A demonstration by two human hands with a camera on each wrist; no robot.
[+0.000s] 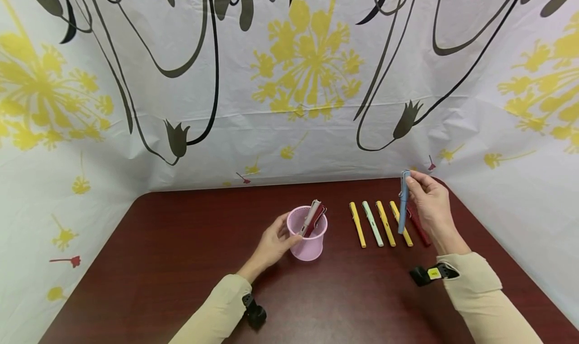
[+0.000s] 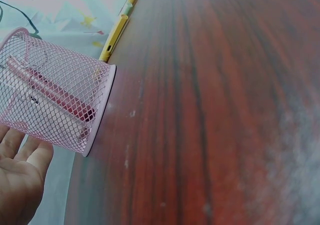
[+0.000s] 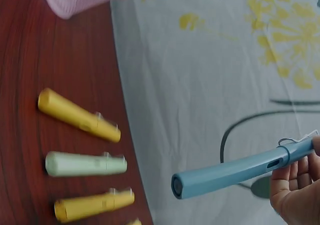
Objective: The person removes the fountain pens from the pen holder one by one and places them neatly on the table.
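My left hand point(image 1: 273, 243) holds the pink mesh pen cup point(image 1: 306, 251) at its left side, thumb at the front and fingers behind. Inside the cup lean a silver-white pen point(image 1: 310, 217) and a dark red pen point(image 1: 318, 218). At the right, my right hand point(image 1: 430, 203) pinches a blue pen point(image 1: 403, 205) near its clip end. The pen hangs above the row on the table, its other end pointing down. In the right wrist view the blue pen point(image 3: 230, 176) is held apart from the table.
Below the blue pen lie a yellow pen point(image 1: 357, 225), a mint green pen point(image 1: 373, 224), two more yellow pens point(image 1: 386, 224) and a dark red pen point(image 1: 420, 227), side by side on the dark wooden table point(image 1: 203, 233). A patterned cloth point(image 1: 307, 148) hangs behind.
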